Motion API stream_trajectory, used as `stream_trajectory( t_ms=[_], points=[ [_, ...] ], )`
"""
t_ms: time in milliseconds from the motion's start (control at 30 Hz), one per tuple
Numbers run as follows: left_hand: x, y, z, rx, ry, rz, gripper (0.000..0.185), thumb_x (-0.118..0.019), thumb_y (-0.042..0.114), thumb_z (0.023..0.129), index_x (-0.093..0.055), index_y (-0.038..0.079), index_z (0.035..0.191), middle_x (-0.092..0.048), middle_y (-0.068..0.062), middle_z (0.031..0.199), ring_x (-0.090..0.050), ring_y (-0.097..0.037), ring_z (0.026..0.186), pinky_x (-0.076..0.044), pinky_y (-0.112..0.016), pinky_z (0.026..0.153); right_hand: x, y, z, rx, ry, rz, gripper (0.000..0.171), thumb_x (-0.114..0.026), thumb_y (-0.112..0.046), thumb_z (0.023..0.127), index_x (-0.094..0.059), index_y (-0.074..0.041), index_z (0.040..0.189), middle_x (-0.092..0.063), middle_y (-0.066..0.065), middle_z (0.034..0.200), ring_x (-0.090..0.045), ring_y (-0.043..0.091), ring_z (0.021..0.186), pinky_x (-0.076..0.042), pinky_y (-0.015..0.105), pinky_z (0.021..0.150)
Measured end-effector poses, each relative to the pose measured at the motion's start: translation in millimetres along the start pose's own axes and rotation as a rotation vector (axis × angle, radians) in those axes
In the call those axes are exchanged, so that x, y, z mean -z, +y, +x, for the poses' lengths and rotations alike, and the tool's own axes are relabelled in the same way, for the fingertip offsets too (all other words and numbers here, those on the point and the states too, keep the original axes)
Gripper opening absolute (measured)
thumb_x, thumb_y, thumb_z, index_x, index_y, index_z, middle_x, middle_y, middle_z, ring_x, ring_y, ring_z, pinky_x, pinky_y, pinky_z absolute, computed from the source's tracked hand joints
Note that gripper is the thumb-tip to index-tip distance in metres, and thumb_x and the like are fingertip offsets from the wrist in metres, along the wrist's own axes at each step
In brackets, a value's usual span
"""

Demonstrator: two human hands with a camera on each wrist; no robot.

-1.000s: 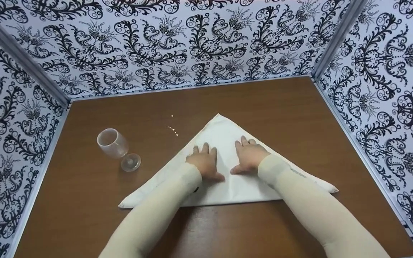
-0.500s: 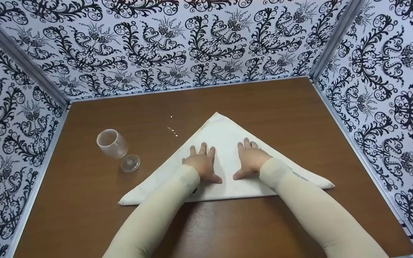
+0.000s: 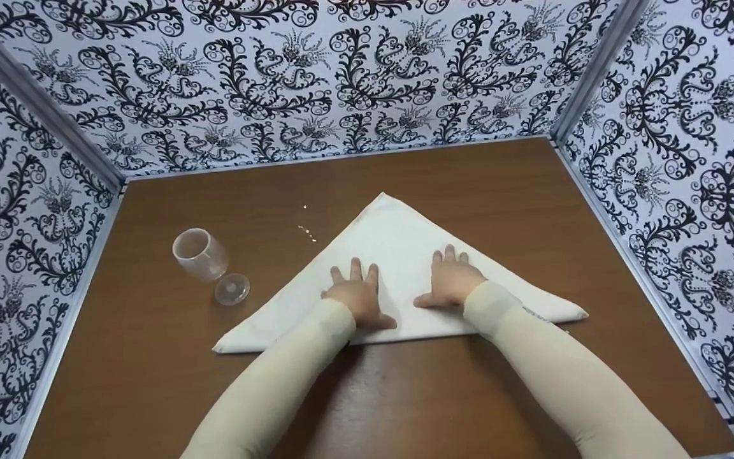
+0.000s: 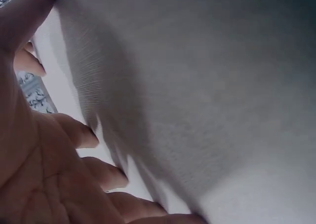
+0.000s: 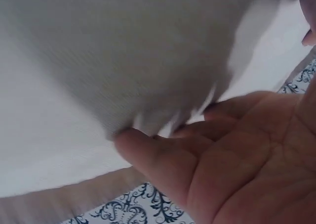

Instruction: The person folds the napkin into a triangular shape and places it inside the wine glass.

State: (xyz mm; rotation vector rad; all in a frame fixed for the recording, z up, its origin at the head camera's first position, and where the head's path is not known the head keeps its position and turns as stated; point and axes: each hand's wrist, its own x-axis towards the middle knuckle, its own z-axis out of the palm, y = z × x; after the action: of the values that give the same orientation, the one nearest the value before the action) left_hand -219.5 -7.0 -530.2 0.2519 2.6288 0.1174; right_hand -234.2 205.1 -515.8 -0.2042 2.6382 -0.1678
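A white cloth (image 3: 392,236), folded into a triangle, lies on the brown table with its point away from me and its long edge toward me. My left hand (image 3: 357,296) rests on its middle left with the fingers spread. To the right, my right hand (image 3: 453,284) presses on the cloth, its thumb pointing toward the left hand. In the left wrist view the fingertips of the left hand (image 4: 54,174) touch the cloth (image 4: 197,95), with small creases at them. Similar creases show by the fingertips of the right hand (image 5: 237,145) in the right wrist view.
A clear stemmed glass (image 3: 204,258) stands on the table left of the cloth. Several small pale specks (image 3: 308,233) lie behind the cloth's left edge. Patterned panels (image 3: 354,76) wall in the back and both sides of the table (image 3: 367,408).
The cloth has slid slightly away from me, its long edge moving farther from the table's front. My hands have spread a little apart on it. The glass has stayed put.
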Motion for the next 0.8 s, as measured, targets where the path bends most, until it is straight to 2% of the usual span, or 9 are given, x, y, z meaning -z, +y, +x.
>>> stream_trajectory(
  t_ms=[267, 500, 633, 800],
  points=[
    [3.6, -9.0, 18.6, -0.001, 0.043, -0.03, 0.13, -0.08, 0.081, 0.07, -0.021, 0.023, 0.17, -0.009, -0.018, 0.178, -0.013, -0.061, 0.156, -0.039, -0.079, 0.108, -3.8, -3.9, -3.4, 0.02, -0.029, 0.021, 0.126, -0.072, -0.072, 0.087, -0.015, 0.009, 0.165, -0.006, 0.04, 0.169, -0.011, 0.065, 0.154, -0.027, 0.066, 0.125],
    [2.6, -6.8, 10.5, 0.021, 0.07, -0.062, 0.118, -0.076, 0.077, 0.078, -0.026, 0.021, 0.169, -0.013, -0.019, 0.177, -0.016, -0.056, 0.158, -0.036, -0.078, 0.111, -2.6, 4.3, 2.2, 0.0, -0.008, 0.041, 0.125, -0.072, -0.071, 0.087, -0.013, 0.007, 0.166, -0.003, 0.038, 0.171, -0.008, 0.062, 0.156, -0.026, 0.066, 0.125],
    [0.5, -6.1, 6.9, 0.038, 0.055, -0.079, 0.122, -0.075, 0.081, 0.076, -0.022, 0.023, 0.17, -0.01, -0.018, 0.177, -0.013, -0.057, 0.159, -0.035, -0.08, 0.11, -1.8, 1.8, 0.0, -0.036, -0.006, 0.059, 0.123, -0.072, -0.068, 0.089, -0.013, 0.007, 0.165, -0.002, 0.038, 0.171, -0.008, 0.062, 0.156, -0.025, 0.07, 0.123],
    [5.6, -5.6, 11.2, 0.038, 0.059, -0.093, 0.123, -0.075, 0.081, 0.076, -0.02, 0.024, 0.17, -0.008, -0.017, 0.178, -0.009, -0.056, 0.159, -0.032, -0.08, 0.113, -1.5, -2.7, -1.1, -0.04, -0.037, 0.054, 0.122, -0.069, -0.069, 0.09, -0.012, 0.008, 0.165, -0.001, 0.039, 0.17, -0.009, 0.065, 0.154, -0.027, 0.071, 0.122]
  ],
)
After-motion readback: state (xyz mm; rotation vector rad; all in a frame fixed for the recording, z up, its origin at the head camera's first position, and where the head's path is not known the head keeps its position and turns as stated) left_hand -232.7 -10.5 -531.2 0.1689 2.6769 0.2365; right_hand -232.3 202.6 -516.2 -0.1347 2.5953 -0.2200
